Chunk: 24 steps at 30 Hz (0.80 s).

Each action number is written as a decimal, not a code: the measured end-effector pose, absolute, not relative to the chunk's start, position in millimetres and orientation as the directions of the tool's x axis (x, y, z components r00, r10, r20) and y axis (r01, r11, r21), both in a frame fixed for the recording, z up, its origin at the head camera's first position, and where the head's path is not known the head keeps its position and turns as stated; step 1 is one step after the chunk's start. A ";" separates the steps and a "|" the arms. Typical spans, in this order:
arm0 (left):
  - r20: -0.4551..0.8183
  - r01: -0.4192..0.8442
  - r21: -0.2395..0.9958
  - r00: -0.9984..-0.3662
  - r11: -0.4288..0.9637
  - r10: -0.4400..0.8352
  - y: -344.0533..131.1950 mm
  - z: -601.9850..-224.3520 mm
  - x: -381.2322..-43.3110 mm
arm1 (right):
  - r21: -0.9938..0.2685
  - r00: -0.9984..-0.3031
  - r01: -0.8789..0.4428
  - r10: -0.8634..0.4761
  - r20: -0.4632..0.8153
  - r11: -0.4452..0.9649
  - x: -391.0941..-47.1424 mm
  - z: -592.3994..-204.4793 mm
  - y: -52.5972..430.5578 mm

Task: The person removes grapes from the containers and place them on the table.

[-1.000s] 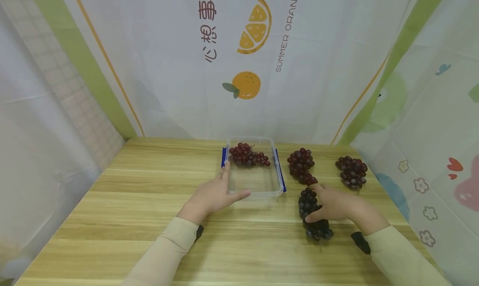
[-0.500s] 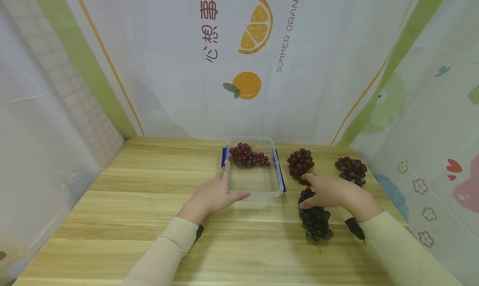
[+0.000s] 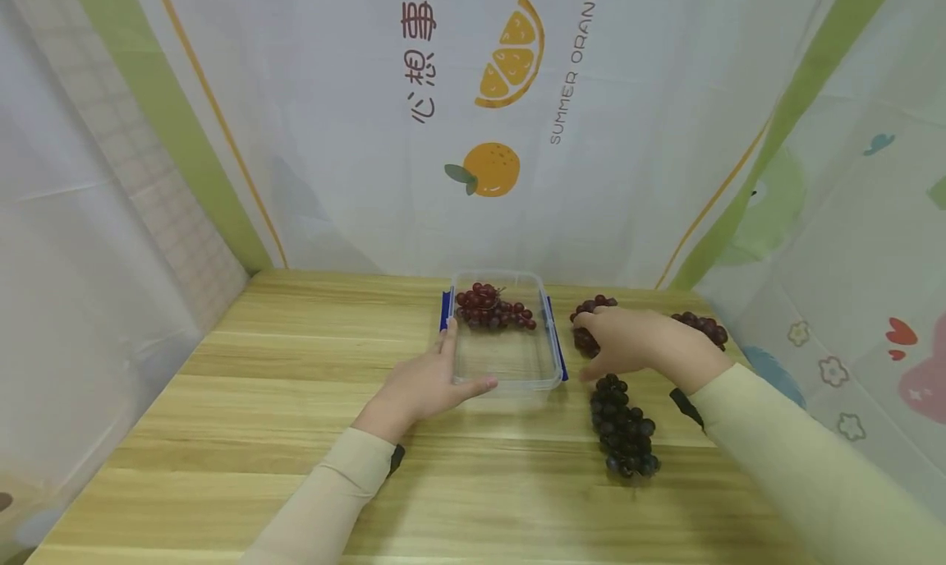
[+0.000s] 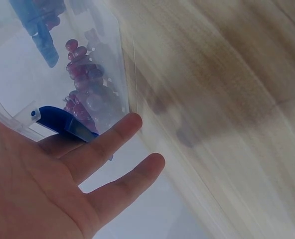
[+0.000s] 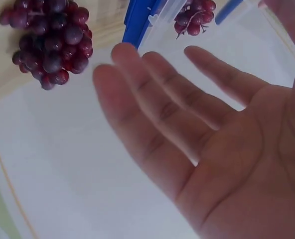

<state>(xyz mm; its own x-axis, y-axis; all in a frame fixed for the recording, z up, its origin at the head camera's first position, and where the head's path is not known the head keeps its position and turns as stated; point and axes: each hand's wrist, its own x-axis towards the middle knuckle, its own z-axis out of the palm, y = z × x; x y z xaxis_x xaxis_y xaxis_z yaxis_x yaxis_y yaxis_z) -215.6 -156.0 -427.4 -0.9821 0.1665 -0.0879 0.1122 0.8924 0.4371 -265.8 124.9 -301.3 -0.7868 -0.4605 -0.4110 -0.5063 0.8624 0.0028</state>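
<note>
My left hand rests against the near left corner of a clear plastic food container, its fingers straight along the blue-latched side and thumb at the front. A bunch of red grapes lies inside the container, toward the back. Over the table right of the container, my right hand hovers with fingers extended, partly covering a second bunch of red grapes. In the right wrist view those fingers hold nothing, and a bunch of red grapes shows beyond them.
A bunch of black grapes lies on the wooden table, just nearer than the right hand. Farther right, another red bunch is partly hidden behind the right wrist. A printed curtain hangs behind the table.
My right hand has moved away from me, from over the black grapes to over the red bunch beside the container. The left hand and container stay in place.
</note>
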 end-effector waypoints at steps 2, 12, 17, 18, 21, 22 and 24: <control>-0.087 0.114 0.437 -0.982 0.892 0.168 -155.4 -428.0 -216.1 | 0.035 -0.779 -0.527 -0.466 -0.420 0.849 -265.7 -295.5 117.3; -0.064 0.123 0.440 -0.984 0.889 0.168 -154.4 -429.6 -217.3 | 0.061 -0.747 -0.579 -0.499 -0.439 0.813 -275.6 -285.1 83.0; -0.071 0.115 0.449 -0.984 0.886 0.164 -154.1 -430.1 -217.6 | 0.090 -0.748 -0.593 -0.507 -0.428 0.800 -290.1 -295.3 66.1; -0.072 0.114 0.445 -0.984 0.888 0.162 -154.1 -430.1 -217.8 | 0.098 -0.751 -0.596 -0.511 -0.418 0.797 -293.8 -298.4 61.5; -0.069 0.114 0.431 -0.985 0.895 0.159 -154.4 -429.3 -218.2 | 0.129 -0.764 -0.608 -0.533 -0.364 0.784 -305.9 -310.7 47.2; -0.071 0.111 0.429 -0.985 0.897 0.156 -154.7 -429.2 -218.0 | 0.144 -0.768 -0.612 -0.542 -0.341 0.777 -309.3 -315.2 41.9; -0.063 0.114 0.420 -0.986 0.900 0.154 -155.1 -428.5 -217.0 | 0.178 -0.767 -0.629 -0.567 -0.301 0.756 -315.1 -325.7 32.4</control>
<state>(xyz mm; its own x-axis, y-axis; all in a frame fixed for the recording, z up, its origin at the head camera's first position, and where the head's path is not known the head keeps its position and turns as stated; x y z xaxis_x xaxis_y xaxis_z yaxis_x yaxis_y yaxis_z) -217.0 -155.1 -428.5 -0.9861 0.1542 -0.0625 0.1142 0.9004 0.4198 -315.1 32.4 -325.7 -0.7668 -0.5672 -0.3005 -0.6293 0.7564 0.1782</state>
